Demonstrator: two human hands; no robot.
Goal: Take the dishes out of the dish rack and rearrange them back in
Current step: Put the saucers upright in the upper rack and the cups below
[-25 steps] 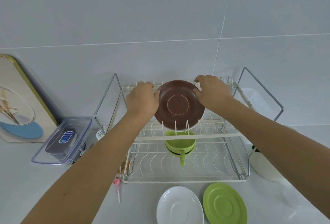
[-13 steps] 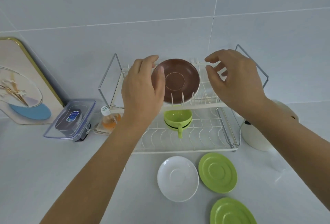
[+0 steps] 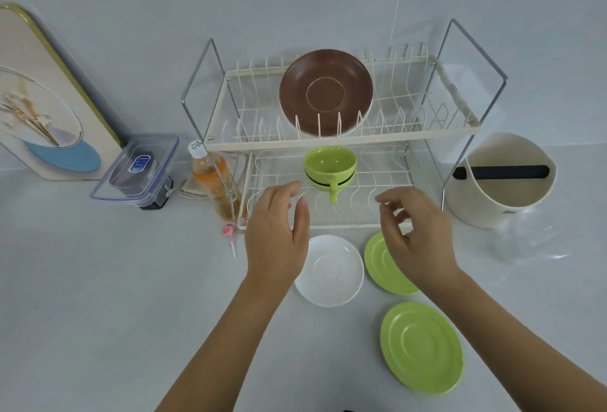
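Note:
A brown saucer [image 3: 325, 92] stands upright in the slots of the top tier of the white wire dish rack [image 3: 341, 140]. Stacked green cups [image 3: 329, 167] sit on the lower tier. On the counter in front of the rack lie a white saucer [image 3: 331, 272], a green saucer [image 3: 382, 265] to its right and a second green saucer [image 3: 421, 346] nearer me. My left hand [image 3: 276, 234] hovers over the rack's front edge, fingers relaxed, holding nothing. My right hand [image 3: 414, 231] hovers above the first green saucer, fingers loosely curled and empty.
Left of the rack stand an orange drink bottle [image 3: 213, 178], a clear lidded container [image 3: 138, 170] and a gold-rimmed decorative board [image 3: 42, 99]. A lollipop [image 3: 230, 234] lies on the counter. A cream bin [image 3: 502, 178] and clear plastic [image 3: 532, 240] sit at the right.
Both hands have let go of the brown saucer, left it standing in the top tier, and drawn back down toward the saucers on the counter.

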